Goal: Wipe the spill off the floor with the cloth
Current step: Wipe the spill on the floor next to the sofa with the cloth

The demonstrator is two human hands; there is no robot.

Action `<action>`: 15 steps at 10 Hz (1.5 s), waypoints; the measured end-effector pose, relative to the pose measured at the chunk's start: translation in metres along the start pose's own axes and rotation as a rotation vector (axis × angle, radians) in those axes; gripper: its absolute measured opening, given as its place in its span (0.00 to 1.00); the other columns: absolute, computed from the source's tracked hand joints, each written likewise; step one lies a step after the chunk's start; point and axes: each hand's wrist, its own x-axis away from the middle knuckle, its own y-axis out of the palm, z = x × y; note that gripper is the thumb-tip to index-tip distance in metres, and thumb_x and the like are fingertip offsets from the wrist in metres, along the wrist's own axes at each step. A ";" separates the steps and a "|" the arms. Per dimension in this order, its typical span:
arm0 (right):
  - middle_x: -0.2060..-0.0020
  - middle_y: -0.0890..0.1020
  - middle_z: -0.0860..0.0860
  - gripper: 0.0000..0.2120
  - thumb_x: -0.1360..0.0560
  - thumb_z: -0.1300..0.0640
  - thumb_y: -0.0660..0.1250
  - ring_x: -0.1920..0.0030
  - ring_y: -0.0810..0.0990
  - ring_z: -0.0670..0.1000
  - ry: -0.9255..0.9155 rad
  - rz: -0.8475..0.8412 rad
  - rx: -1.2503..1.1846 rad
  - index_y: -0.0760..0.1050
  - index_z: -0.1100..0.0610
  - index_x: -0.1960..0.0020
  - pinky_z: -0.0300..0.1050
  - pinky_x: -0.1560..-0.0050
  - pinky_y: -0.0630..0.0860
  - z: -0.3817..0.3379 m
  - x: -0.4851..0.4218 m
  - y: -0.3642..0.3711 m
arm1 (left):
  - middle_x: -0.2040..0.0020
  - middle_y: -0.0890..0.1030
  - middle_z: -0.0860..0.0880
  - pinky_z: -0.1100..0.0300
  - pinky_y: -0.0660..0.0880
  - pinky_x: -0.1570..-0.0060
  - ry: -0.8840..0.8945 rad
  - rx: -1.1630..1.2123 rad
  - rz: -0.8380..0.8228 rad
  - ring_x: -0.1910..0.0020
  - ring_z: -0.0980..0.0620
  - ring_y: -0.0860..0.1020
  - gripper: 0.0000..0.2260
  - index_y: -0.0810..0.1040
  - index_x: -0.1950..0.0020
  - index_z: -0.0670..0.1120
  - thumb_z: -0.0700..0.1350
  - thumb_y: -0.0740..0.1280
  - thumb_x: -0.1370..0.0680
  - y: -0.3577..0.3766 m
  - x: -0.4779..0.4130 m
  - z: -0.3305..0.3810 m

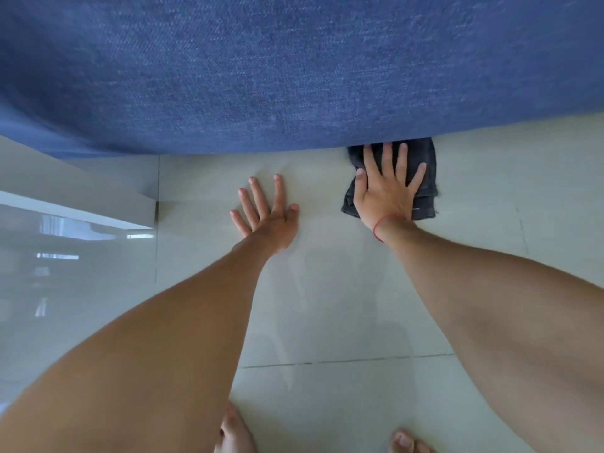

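Observation:
A dark grey folded cloth point(426, 188) lies on the pale tiled floor point(327, 322), its far edge tucked under a blue fabric edge. My right hand point(387, 188) presses flat on the cloth with fingers spread, a red string around the wrist. My left hand point(266, 214) rests flat on the bare floor to the left of the cloth, fingers apart, holding nothing. Faint wet streaks point(310, 289) show on the tiles between my arms.
A large blue fabric surface point(294, 76), like a bed or sofa side, fills the upper half and overhangs the floor. A white glossy ledge point(75, 197) sits at left. My bare toes point(405, 441) show at the bottom edge.

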 end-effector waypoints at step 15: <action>0.22 0.53 0.46 0.25 0.20 0.50 0.48 0.22 0.48 0.53 0.091 0.023 0.000 0.53 0.46 0.23 0.63 0.26 0.41 0.031 0.045 0.001 | 0.21 0.39 0.44 0.45 0.39 0.25 -0.125 0.078 0.375 0.21 0.46 0.40 0.25 0.44 0.21 0.56 0.55 0.47 0.18 -0.006 -0.006 -0.113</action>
